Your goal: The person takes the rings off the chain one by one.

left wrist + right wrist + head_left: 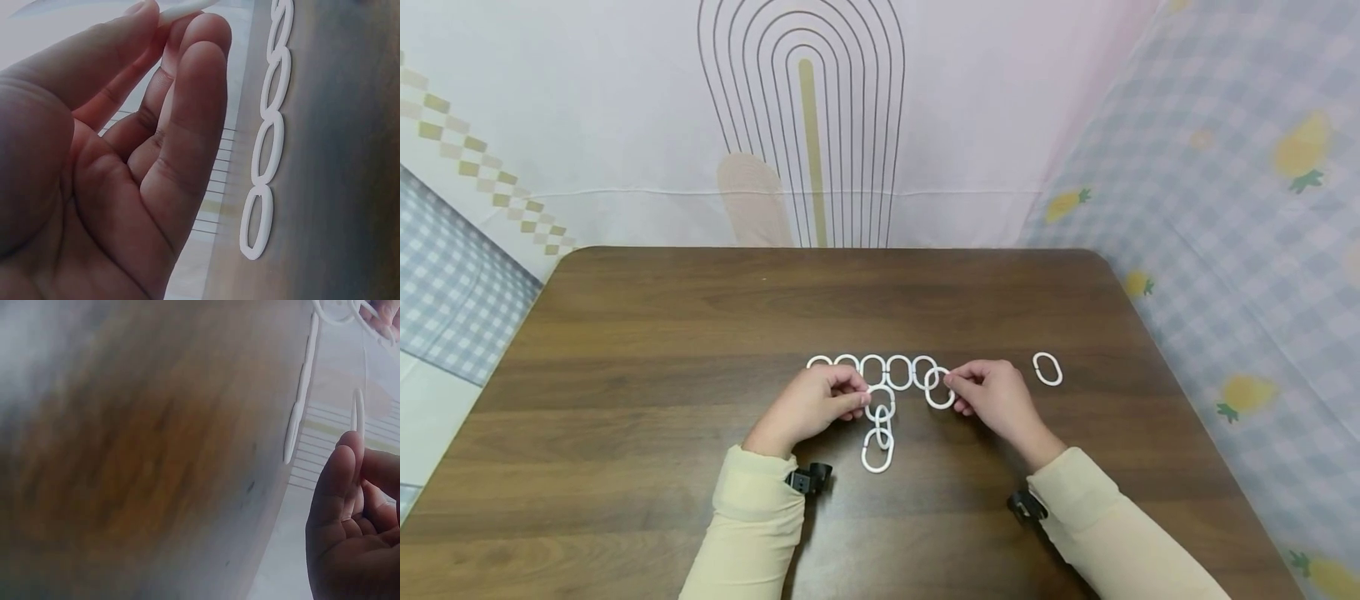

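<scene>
My left hand (811,404) pinches a white oval chain link (892,403) between thumb and fingertips. Two more links hang from it, a middle link (877,419) and a bottom link (877,472), joined in a short chain. To the right, my right hand (996,396) pinches a single white link (939,407) by its edge, and the right wrist view shows that link (359,403) edge-on, standing up from the fingertips. Behind both hands lies a row of white links (898,389) on the table, its left end partly covered by the left hand.
A lone white link (1049,384) lies on the brown wooden table (700,308), right of my right hand. Patterned cloth (970,125) hangs behind the table's far edge and along the right side. Dark wrist cameras (809,478) sit at both cuffs.
</scene>
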A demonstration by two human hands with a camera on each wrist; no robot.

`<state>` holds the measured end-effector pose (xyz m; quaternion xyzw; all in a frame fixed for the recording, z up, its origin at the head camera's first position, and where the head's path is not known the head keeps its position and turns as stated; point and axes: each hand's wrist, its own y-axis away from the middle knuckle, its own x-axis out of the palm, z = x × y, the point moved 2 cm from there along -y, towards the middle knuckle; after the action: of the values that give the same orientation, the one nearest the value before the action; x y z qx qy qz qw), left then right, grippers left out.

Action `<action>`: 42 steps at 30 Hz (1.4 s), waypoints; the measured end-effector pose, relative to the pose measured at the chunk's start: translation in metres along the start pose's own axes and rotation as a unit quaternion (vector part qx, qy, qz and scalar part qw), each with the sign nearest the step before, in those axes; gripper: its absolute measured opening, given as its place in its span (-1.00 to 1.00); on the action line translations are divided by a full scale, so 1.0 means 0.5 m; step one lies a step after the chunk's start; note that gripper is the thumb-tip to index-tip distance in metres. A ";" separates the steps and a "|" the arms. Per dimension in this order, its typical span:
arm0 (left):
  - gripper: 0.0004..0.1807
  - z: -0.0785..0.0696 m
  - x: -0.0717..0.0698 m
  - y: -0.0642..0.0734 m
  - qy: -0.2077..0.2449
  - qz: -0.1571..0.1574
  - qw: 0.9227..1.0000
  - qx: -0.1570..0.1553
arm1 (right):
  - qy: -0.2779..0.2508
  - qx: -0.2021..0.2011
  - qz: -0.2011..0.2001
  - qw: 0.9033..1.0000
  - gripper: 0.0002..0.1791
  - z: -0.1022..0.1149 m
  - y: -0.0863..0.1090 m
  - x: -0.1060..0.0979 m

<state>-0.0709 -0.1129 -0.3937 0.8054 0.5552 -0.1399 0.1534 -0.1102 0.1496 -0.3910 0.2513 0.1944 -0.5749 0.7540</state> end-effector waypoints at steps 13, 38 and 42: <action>-0.91 0.001 0.001 -0.002 0.004 0.003 1.000 -0.004 | 0.018 0.008 -0.011 1.000 -0.84 -0.017 -0.028 -0.017; -0.93 0.002 0.002 -0.003 0.011 0.004 1.000 -0.001 | 0.052 0.038 -0.018 0.998 -0.83 -0.042 -0.063 -0.028; -0.93 0.004 0.003 -0.004 0.011 0.005 1.000 0.000 | 0.053 0.039 -0.016 0.998 -0.83 -0.044 -0.067 -0.028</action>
<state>-0.0724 -0.1119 -0.3962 0.8095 0.5530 -0.1305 0.1480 -0.1463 0.1664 -0.4056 0.3071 0.2156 -0.5803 0.7228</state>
